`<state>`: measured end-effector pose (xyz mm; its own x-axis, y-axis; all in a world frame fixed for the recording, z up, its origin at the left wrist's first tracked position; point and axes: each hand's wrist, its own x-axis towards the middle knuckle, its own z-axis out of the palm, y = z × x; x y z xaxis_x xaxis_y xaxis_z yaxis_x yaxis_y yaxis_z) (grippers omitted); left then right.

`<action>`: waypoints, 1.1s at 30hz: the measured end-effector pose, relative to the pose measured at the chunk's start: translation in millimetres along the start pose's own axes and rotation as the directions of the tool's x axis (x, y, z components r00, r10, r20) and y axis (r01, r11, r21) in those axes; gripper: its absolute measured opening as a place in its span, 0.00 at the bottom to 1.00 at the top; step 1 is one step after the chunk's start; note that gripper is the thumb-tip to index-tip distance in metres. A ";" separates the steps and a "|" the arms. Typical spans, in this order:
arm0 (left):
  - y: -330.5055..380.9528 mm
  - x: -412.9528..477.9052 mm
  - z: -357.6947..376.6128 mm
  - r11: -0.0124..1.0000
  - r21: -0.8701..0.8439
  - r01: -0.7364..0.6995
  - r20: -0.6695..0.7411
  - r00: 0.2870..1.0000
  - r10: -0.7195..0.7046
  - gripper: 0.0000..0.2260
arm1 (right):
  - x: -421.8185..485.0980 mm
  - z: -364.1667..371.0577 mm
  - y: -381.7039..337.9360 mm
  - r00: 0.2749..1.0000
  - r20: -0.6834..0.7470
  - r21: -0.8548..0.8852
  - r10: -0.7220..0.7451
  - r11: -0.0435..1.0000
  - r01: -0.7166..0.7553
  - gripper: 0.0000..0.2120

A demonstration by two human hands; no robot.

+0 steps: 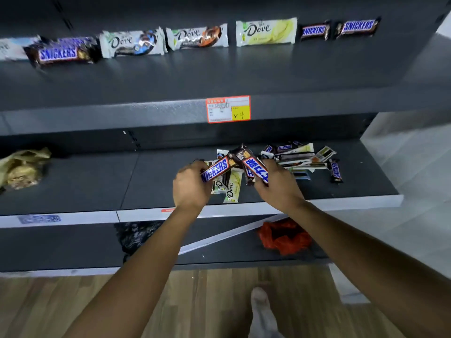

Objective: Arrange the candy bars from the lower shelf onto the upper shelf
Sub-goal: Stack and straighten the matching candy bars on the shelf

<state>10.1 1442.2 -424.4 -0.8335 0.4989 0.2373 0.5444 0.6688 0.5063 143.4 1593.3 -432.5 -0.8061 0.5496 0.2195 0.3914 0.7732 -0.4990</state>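
Note:
My left hand (191, 184) grips a Snickers bar (217, 170) just above the lower shelf (156, 181). My right hand (278, 184) grips two Snickers bars (253, 167) beside it. Under my hands lie white Dove bars (231, 187). A loose pile of candy bars (300, 156) sits to the right on the same shelf, with a single Snickers (336, 171) at its edge. On the upper shelf (219, 71) stands a row of bars: Snickers (61, 52) at the left, three Dove bars (197, 36) in the middle, two Snickers (357, 26) at the right.
A price tag (228, 109) hangs on the upper shelf's front edge. A crumpled yellowish bag (23, 168) lies at the lower shelf's left. A red plastic bag (284, 236) and a dark bag (136, 236) lie on the bottom shelf. My foot (262, 311) stands on the wooden floor.

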 end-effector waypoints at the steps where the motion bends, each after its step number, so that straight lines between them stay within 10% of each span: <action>1: 1.4 -2.2 -11.1 0.999 -0.019 -0.027 -0.017 0.999 0.027 0.09 | -5.3 -7.8 -5.2 1.000 -0.013 0.014 -0.015 1.000 0.015 0.18; 16: 51.9 31.5 -157.9 0.844 -0.059 -0.533 -0.383 0.793 0.474 0.15 | 19.7 -134.0 -95.9 0.898 -0.409 0.134 -0.164 0.962 0.237 0.20; 33: 51.0 160.8 -168.8 0.828 -0.012 -0.561 -0.366 0.773 0.518 0.17 | 148.1 -154.2 -91.3 0.902 -0.372 0.118 -0.218 0.953 0.279 0.19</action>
<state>-111.9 1463.5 -220.5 -0.3967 0.5307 0.7490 0.9169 0.2674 0.2962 56.7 1652.8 -225.2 -0.6475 0.4450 0.6187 0.0959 0.8530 -0.5130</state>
